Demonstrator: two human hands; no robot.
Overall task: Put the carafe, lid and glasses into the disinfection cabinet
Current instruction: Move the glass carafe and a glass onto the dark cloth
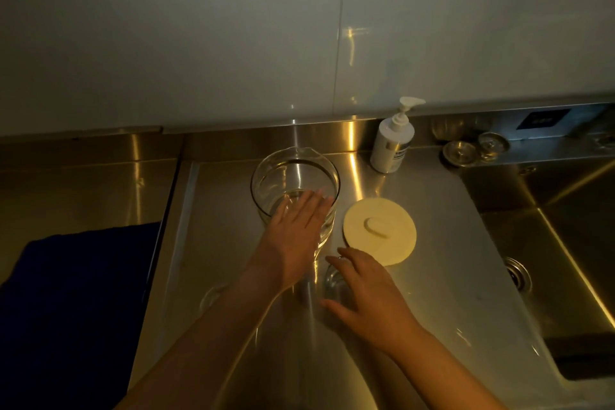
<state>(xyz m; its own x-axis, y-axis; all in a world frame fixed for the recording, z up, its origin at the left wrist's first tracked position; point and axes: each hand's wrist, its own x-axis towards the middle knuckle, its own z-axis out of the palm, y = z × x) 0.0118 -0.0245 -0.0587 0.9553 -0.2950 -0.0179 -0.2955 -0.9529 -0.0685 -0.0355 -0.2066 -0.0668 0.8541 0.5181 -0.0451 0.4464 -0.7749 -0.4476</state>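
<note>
Steel counter (416, 203), left hand (293, 236) flat against glass carafe (294, 176), cream lid (379, 231) at carafe's four o'clock, right hand (366, 296) spread over a glass (332, 280)

We see a white pump bottle (392, 140) upright at the back of the steel counter (432, 226), two metal strainers (476, 148) just right of it, a sink (565, 243) at the right, and a dark blue cloth (73, 303) at the left
</note>
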